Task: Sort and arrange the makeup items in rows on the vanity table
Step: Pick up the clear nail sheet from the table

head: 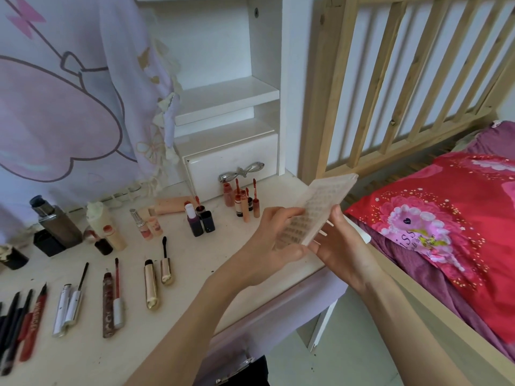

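1. Both hands hold one flat, pale case in the air above the right edge of the desk, tilted so its far end points up toward the bed. The left hand has fingers curled along the case's near left side; the right hand supports it from beneath and from the right, thumb pressing its edge.
2. The case shows a grid of small brownish pieces through a clear face, possibly press-on nails. That is a guess; blur hides the detail.
3. On the desk, items already lie in groups. Pencils line the front left corner, with open mascara and gloss tubes beside them along the front edge.
4. Further back stand dark bottles mid-desk, and a cluster of lip glosses by the white drawer at the back right.
5. Judged step: the case is being looked over before placing, so sorting appears well along but unfinished.
6. The next move likely calls for laying the case flat on bare desk near the right edge, without knocking the upright glosses.
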`<state>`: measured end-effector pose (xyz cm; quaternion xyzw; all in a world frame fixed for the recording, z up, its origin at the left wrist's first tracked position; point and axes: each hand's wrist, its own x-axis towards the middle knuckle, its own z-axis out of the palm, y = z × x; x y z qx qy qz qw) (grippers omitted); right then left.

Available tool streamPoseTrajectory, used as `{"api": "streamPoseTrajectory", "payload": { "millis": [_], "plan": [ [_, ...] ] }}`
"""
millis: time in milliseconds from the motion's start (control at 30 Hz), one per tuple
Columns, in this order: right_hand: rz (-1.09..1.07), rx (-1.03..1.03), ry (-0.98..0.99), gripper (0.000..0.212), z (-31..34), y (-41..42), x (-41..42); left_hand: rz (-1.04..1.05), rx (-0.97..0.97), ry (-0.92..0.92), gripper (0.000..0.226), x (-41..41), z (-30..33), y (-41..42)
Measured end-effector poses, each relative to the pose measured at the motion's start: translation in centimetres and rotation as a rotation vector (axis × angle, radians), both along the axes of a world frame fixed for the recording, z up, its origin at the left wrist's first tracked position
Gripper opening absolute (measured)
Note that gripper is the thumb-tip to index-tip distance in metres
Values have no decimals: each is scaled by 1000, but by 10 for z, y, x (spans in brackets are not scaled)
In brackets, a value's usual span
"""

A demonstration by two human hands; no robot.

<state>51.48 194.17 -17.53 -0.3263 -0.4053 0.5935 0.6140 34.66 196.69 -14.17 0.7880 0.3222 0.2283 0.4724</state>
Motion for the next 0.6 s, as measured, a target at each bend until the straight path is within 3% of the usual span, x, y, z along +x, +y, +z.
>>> {"api": "streamPoseTrajectory", "payload": {
  "millis": [167, 333, 433, 500, 600],
  "plan": [
    [63, 52, -66, 76, 8, -1, -3, 41, 1, -13, 50, 0, 7, -2],
    [162, 90, -167, 80, 16, -2, -8, 49, -13, 26, 76, -4, 15, 1],
    [169, 116, -170, 76, 16, -4, -10, 29, 12, 54, 79, -12, 19, 4],
    [127, 111, -123, 77, 20, -5, -11, 6, 17, 75, 78, -18, 22, 6],
    [111, 15, 117, 79, 25, -4, -10, -55, 53, 122, 74, -25, 24, 11]
  ]
}}
